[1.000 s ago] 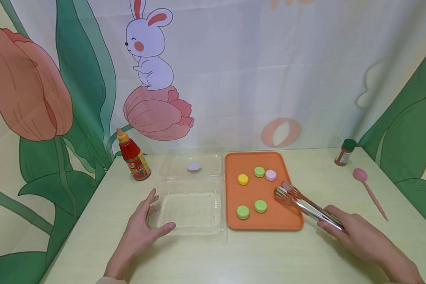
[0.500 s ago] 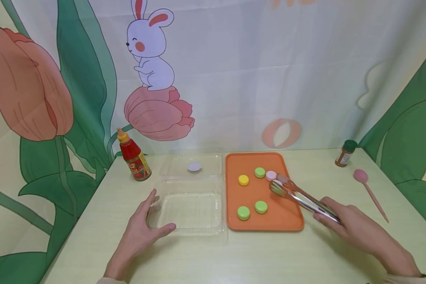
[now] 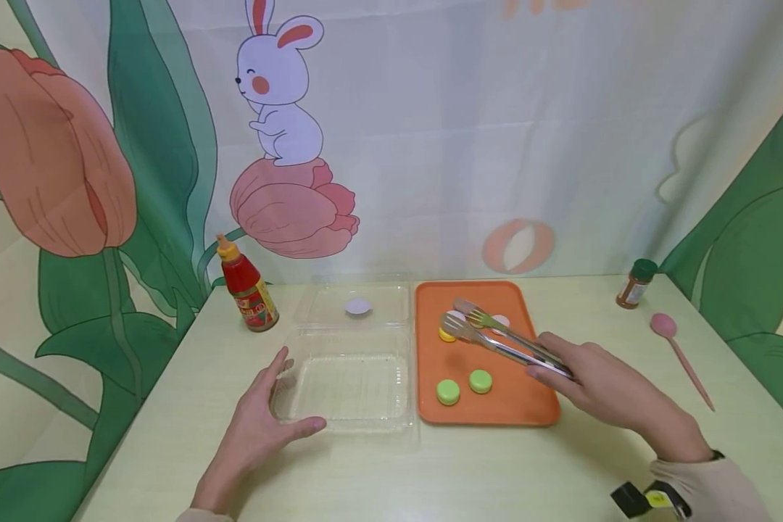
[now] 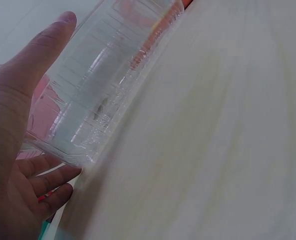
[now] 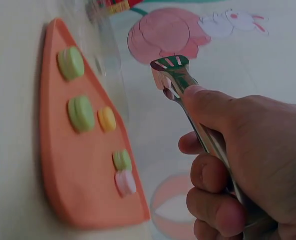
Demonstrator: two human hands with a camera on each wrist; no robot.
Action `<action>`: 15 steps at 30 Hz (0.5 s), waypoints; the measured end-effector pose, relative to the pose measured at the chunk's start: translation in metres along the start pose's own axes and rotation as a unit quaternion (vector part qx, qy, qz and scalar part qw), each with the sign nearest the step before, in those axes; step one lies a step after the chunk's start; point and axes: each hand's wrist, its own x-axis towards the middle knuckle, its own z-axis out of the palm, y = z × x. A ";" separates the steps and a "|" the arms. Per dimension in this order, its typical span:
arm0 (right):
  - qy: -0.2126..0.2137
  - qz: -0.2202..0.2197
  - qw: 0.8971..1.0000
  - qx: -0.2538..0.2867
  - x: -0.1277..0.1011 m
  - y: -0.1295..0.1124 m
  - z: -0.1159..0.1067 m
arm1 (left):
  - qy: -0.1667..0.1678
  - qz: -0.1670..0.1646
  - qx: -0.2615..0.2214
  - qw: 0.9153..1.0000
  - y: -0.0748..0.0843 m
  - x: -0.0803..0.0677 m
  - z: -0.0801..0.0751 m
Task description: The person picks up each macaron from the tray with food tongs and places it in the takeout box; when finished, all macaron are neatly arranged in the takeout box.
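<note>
R hand (image 3: 600, 388): fingers curled round metal tongs (image 3: 496, 337), tips clamping a pink macaron (image 5: 163, 80) above orange tray (image 3: 515, 402).
L hand (image 3: 261, 428): fingers relaxed, straight, resting vs near-left corner of clear plastic box (image 3: 352, 384).
Tray: 2 green macarons (image 3: 460, 386), near end.

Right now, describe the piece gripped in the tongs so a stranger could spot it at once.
Find the orange tray right of the clear plastic box. Above it, the right hand holds metal tongs. Between their tips sits a pale pink macaron, the only one lifted off the tray.
</note>
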 end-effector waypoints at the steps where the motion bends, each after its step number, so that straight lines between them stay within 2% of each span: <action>1: -0.009 0.001 1.000 -0.002 0.006 -0.005 0.000 | 0.001 0.000 0.002 1.000 0.000 0.000 0.000; 7: -0.055 -0.012 0.998 -0.007 0.041 -0.040 0.007 | 0.004 -0.002 0.002 1.000 0.001 0.003 0.000; 15: -0.091 -0.078 0.993 0.003 0.081 -0.074 0.028 | 0.008 0.001 -0.004 1.000 -0.002 0.002 0.000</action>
